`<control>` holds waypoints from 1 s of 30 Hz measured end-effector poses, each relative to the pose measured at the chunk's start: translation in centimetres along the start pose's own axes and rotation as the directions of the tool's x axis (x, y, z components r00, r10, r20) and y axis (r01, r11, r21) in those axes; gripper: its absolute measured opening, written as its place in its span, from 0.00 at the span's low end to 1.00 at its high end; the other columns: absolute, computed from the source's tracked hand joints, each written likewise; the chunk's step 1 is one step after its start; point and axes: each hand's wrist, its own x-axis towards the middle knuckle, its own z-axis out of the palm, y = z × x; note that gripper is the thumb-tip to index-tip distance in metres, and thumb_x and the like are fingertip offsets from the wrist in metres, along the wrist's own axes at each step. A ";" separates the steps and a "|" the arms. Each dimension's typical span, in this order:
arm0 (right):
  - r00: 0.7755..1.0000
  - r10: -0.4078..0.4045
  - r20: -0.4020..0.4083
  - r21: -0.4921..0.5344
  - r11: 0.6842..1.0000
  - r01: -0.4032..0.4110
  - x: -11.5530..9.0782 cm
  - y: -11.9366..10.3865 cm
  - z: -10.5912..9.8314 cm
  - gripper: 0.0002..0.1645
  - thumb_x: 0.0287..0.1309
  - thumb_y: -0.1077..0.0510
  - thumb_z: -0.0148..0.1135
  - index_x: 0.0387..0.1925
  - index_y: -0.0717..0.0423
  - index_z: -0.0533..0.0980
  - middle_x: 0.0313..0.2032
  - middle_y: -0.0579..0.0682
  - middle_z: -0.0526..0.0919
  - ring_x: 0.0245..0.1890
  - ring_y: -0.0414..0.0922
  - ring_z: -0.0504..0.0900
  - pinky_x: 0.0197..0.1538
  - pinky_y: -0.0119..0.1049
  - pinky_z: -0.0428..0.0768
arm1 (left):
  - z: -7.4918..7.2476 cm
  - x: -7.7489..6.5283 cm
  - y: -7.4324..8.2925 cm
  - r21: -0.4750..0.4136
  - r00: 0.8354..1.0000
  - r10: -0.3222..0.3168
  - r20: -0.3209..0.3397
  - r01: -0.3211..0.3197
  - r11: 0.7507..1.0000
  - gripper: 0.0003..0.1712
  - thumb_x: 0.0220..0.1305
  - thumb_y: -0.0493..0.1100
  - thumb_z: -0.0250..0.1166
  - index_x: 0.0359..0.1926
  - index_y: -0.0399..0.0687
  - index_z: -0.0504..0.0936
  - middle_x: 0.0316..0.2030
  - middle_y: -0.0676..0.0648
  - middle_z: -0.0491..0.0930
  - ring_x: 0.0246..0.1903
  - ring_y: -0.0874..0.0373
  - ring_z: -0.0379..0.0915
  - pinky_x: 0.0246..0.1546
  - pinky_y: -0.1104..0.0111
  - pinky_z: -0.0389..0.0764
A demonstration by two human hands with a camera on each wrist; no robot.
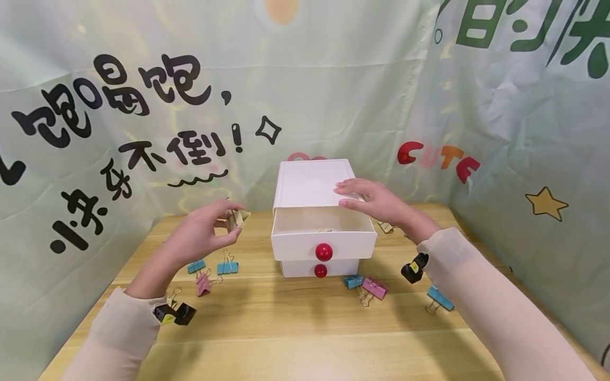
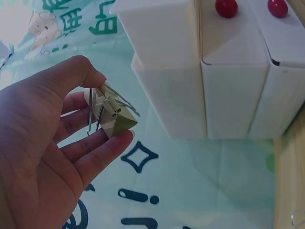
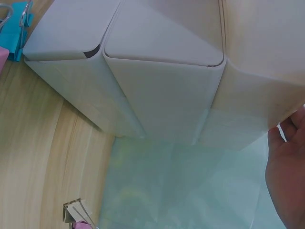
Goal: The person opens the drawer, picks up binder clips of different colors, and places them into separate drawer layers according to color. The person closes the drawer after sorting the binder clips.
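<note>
My left hand [image 1: 207, 227] pinches a yellowish binder clip [image 2: 112, 112] between thumb and fingers, raised to the left of a white drawer box [image 1: 314, 182]. The clip's wire handles show in the left wrist view. The box's top drawer [image 1: 297, 246], with a red knob, is pulled out; small bits of something show inside, mostly hidden by its front. My right hand [image 1: 374, 201] rests on the right side of the box's top with its fingers extended. In the right wrist view, part of that hand shows at the right edge against the box.
Blue clips [image 1: 227, 267] and a pink clip [image 1: 203, 284] lie left on the wooden table [image 1: 286, 338]. Another pink clip [image 1: 375, 289] touches a blue one before the box. A blue clip [image 1: 440, 298] lies under the right forearm; a pale clip [image 3: 76, 210] lies right of the box.
</note>
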 end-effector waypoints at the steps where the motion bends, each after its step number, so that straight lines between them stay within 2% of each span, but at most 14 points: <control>1: 1.000 0.001 0.000 0.000 1.000 -0.001 0.0 0.0 0.0 0.31 0.62 0.36 0.60 0.63 0.41 0.75 0.66 0.41 0.70 0.69 0.46 0.61 0.67 0.59 0.60 | 0.0 0.3 0.2 0.004 1.000 0.019 0.004 -0.019 1.000 0.22 0.60 0.38 0.68 0.55 0.44 0.77 0.42 0.48 0.81 0.39 0.55 0.81 0.41 0.58 0.84; 6: 1.000 0.013 0.005 0.002 1.000 -0.013 -0.2 0.0 0.0 0.31 0.62 0.36 0.60 0.63 0.41 0.75 0.67 0.41 0.70 0.69 0.46 0.61 0.67 0.59 0.59 | 0.1 1.7 1.5 0.019 0.997 0.070 0.039 -0.071 0.997 0.23 0.61 0.41 0.69 0.58 0.46 0.77 0.44 0.51 0.80 0.39 0.59 0.78 0.40 0.62 0.84; 10: 1.000 0.019 0.005 0.003 1.000 -0.019 -0.3 0.0 0.0 0.31 0.62 0.36 0.60 0.63 0.41 0.75 0.66 0.42 0.70 0.70 0.46 0.61 0.67 0.60 0.59 | 0.2 2.8 2.8 0.029 0.993 0.097 0.070 -0.099 0.995 0.24 0.62 0.44 0.69 0.59 0.49 0.77 0.42 0.54 0.79 0.37 0.62 0.76 0.34 0.66 0.81; 15: 1.000 0.015 0.002 0.003 1.000 -0.015 -0.2 0.1 -0.1 0.31 0.62 0.36 0.60 0.63 0.40 0.75 0.67 0.41 0.70 0.70 0.46 0.61 0.67 0.60 0.59 | 0.3 4.0 4.0 0.040 0.984 0.146 0.105 -0.151 0.988 0.25 0.61 0.43 0.68 0.59 0.48 0.77 0.48 0.52 0.80 0.32 0.62 0.72 0.29 0.68 0.76; 18: 1.000 0.014 0.002 0.003 1.000 -0.014 -0.2 0.0 -0.1 0.31 0.62 0.35 0.60 0.63 0.40 0.75 0.67 0.41 0.69 0.70 0.46 0.61 0.67 0.61 0.59 | 0.5 4.7 4.6 0.038 0.978 0.167 0.125 -0.173 0.984 0.25 0.61 0.43 0.67 0.59 0.47 0.77 0.49 0.51 0.79 0.33 0.61 0.71 0.31 0.67 0.76; 24: 1.000 0.012 -0.003 0.003 1.000 -0.012 -0.1 0.0 -0.1 0.31 0.62 0.36 0.60 0.63 0.40 0.75 0.66 0.41 0.70 0.69 0.46 0.61 0.67 0.60 0.59 | 1.2 6.1 5.7 0.039 0.965 0.189 0.181 -0.199 0.979 0.23 0.63 0.45 0.66 0.59 0.48 0.78 0.50 0.51 0.78 0.37 0.60 0.72 0.40 0.64 0.77; 30: 1.000 0.006 -0.001 -0.001 1.000 -0.006 0.0 0.1 -0.1 0.31 0.61 0.35 0.60 0.63 0.40 0.76 0.66 0.41 0.70 0.69 0.46 0.62 0.67 0.61 0.59 | 2.0 7.1 6.0 -0.022 0.942 0.203 0.265 -0.205 0.979 0.22 0.63 0.46 0.66 0.58 0.48 0.79 0.43 0.54 0.79 0.37 0.62 0.73 0.39 0.66 0.78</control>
